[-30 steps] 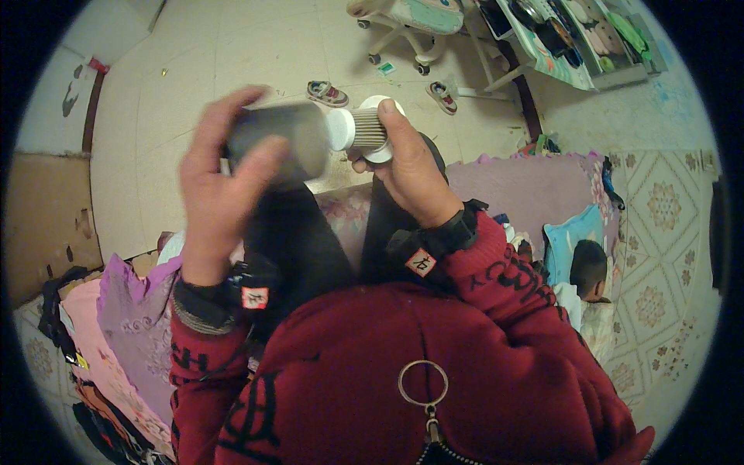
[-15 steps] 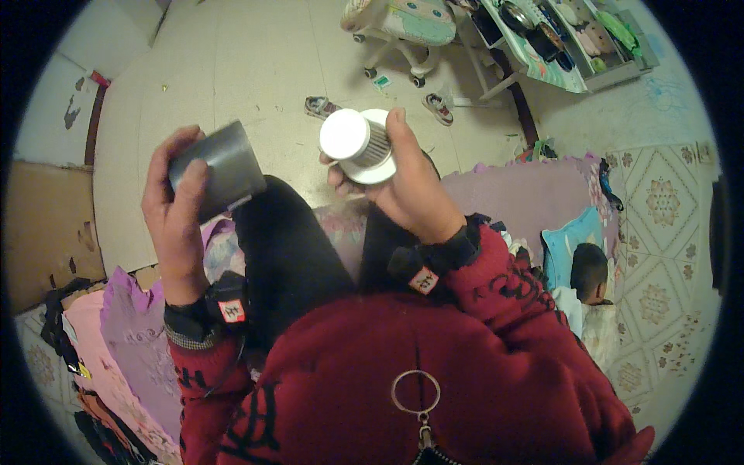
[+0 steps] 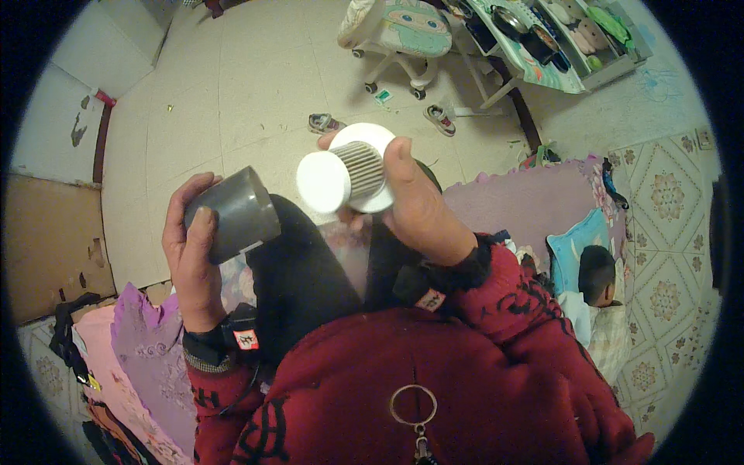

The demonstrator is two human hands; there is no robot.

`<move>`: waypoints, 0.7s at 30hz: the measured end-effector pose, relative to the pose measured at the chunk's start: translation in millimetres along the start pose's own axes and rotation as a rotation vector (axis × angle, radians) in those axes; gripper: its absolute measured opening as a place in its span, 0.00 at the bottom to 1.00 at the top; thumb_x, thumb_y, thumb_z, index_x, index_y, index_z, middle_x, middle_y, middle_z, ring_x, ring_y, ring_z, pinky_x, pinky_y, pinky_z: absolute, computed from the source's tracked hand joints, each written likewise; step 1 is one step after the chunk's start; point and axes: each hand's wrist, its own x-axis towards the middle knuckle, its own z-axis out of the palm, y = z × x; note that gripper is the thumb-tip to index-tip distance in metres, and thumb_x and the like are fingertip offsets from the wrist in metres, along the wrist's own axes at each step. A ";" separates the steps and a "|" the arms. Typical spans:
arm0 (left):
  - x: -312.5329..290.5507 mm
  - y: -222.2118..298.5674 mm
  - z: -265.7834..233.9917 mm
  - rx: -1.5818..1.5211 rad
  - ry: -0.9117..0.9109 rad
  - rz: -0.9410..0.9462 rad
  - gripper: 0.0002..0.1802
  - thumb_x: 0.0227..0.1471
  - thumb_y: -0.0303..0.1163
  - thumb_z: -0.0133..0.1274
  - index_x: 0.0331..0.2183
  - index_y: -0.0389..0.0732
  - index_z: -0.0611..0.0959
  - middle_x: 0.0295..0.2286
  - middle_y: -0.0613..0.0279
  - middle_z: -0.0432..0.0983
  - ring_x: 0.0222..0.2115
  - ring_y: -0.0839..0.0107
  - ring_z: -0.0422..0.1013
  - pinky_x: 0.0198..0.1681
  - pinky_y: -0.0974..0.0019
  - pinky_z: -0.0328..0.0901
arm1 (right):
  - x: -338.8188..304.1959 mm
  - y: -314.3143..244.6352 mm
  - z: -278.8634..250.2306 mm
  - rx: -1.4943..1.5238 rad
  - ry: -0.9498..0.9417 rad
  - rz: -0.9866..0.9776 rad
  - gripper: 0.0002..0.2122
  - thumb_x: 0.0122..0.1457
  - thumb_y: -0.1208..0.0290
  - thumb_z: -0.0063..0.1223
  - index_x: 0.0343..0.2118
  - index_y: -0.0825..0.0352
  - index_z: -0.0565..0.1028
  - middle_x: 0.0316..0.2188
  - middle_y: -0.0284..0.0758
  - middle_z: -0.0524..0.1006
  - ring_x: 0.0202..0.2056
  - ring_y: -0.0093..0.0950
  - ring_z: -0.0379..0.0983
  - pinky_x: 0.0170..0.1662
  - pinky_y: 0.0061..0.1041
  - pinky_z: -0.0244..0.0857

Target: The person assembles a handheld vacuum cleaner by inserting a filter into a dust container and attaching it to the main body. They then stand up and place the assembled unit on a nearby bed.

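My left hand (image 3: 188,252) is wrapped round a dark grey, smoky-looking plastic cup (image 3: 232,215), held tilted over my left thigh. The cup's wide rim faces right, toward the other hand. In my right hand (image 3: 430,221) is a white pleated filter (image 3: 361,172), gripped by its broad round flange. Its smaller round cap points left and toward me, and the grey-white pleats show between cap and flange. Cup and filter are apart, with a small gap between them.
I sit on a bed with a purple cover (image 3: 511,198). A person (image 3: 597,275) lies at the right beside a blue pillow (image 3: 573,236). Ahead on the tiled floor stand shoes (image 3: 440,120) and a wheeled chair (image 3: 411,35); a cluttered desk (image 3: 535,46) is at the far right.
Both hands have come lower, nearer my body, and the cup has moved right, closer to the filter. The filter has turned so that more of its pleats show.
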 end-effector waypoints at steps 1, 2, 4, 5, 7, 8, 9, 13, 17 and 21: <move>-1.3 0.9 2.5 -0.044 -0.014 -0.028 0.22 0.48 0.36 0.48 0.44 0.34 0.73 0.41 0.56 0.70 0.42 0.69 0.66 0.48 0.69 0.58 | -0.9 6.3 -2.2 -0.051 0.078 0.015 0.33 0.59 0.40 0.23 0.51 0.67 0.63 0.32 0.32 0.72 0.27 0.19 0.67 0.28 0.18 0.63; -2.0 1.4 5.4 -0.088 -0.038 -0.038 0.22 0.48 0.36 0.48 0.44 0.34 0.72 0.41 0.56 0.70 0.42 0.69 0.66 0.48 0.69 0.58 | 0.2 12.7 -4.2 -0.102 0.113 -0.018 0.31 0.60 0.41 0.25 0.51 0.67 0.63 0.31 0.31 0.71 0.26 0.19 0.66 0.29 0.18 0.62; -4.5 2.2 12.0 -0.145 -0.072 -0.046 0.22 0.48 0.36 0.48 0.45 0.34 0.72 0.41 0.55 0.70 0.42 0.69 0.66 0.48 0.69 0.59 | 2.0 22.9 -5.5 -0.199 0.195 -0.053 0.29 0.61 0.44 0.29 0.51 0.66 0.63 0.29 0.30 0.70 0.25 0.19 0.64 0.29 0.19 0.61; -5.5 1.9 15.6 -0.160 -0.080 -0.037 0.22 0.49 0.36 0.48 0.45 0.34 0.72 0.41 0.55 0.70 0.43 0.69 0.66 0.48 0.69 0.59 | 1.7 25.7 -5.7 -0.259 0.193 -0.106 0.29 0.60 0.44 0.32 0.50 0.67 0.63 0.29 0.33 0.71 0.26 0.21 0.66 0.30 0.21 0.62; -8.2 1.2 22.0 -0.217 -0.092 -0.035 0.23 0.49 0.37 0.48 0.45 0.33 0.71 0.41 0.54 0.70 0.43 0.68 0.66 0.48 0.69 0.59 | -1.1 28.0 -5.1 -0.380 0.213 -0.146 0.29 0.58 0.45 0.38 0.49 0.70 0.62 0.27 0.39 0.72 0.28 0.26 0.68 0.32 0.25 0.63; -9.3 0.9 24.4 -0.260 -0.098 -0.039 0.24 0.49 0.38 0.48 0.46 0.33 0.71 0.42 0.54 0.70 0.43 0.68 0.66 0.48 0.68 0.59 | -2.6 28.4 -3.9 -0.407 0.208 -0.154 0.29 0.58 0.45 0.39 0.49 0.70 0.62 0.28 0.40 0.72 0.29 0.27 0.69 0.34 0.26 0.63; -10.2 1.0 25.4 -0.301 -0.106 -0.041 0.24 0.49 0.38 0.48 0.46 0.33 0.70 0.42 0.53 0.70 0.43 0.68 0.66 0.49 0.68 0.59 | -3.8 28.0 -2.7 -0.433 0.205 -0.164 0.29 0.58 0.46 0.41 0.49 0.70 0.62 0.28 0.41 0.72 0.30 0.29 0.69 0.35 0.28 0.63; -14.6 4.4 21.3 -0.320 -0.142 0.010 0.29 0.51 0.45 0.45 0.48 0.31 0.67 0.43 0.49 0.68 0.44 0.63 0.66 0.50 0.65 0.58 | -10.2 24.1 1.1 -0.438 0.213 -0.197 0.29 0.57 0.47 0.42 0.50 0.69 0.61 0.30 0.42 0.72 0.33 0.32 0.69 0.38 0.30 0.63; -19.5 9.5 11.8 -0.338 -0.136 0.059 0.32 0.53 0.50 0.40 0.49 0.31 0.66 0.44 0.48 0.67 0.45 0.61 0.65 0.51 0.62 0.58 | -14.3 21.1 2.6 -0.358 0.227 -0.258 0.29 0.57 0.46 0.42 0.53 0.66 0.62 0.34 0.29 0.69 0.32 0.18 0.64 0.33 0.17 0.61; -24.0 12.3 6.0 -0.388 -0.053 0.055 0.35 0.55 0.55 0.35 0.49 0.31 0.65 0.43 0.49 0.67 0.45 0.61 0.66 0.50 0.62 0.59 | -19.2 19.1 4.9 -0.358 0.221 -0.260 0.30 0.56 0.45 0.42 0.53 0.65 0.62 0.36 0.29 0.68 0.33 0.17 0.64 0.34 0.17 0.61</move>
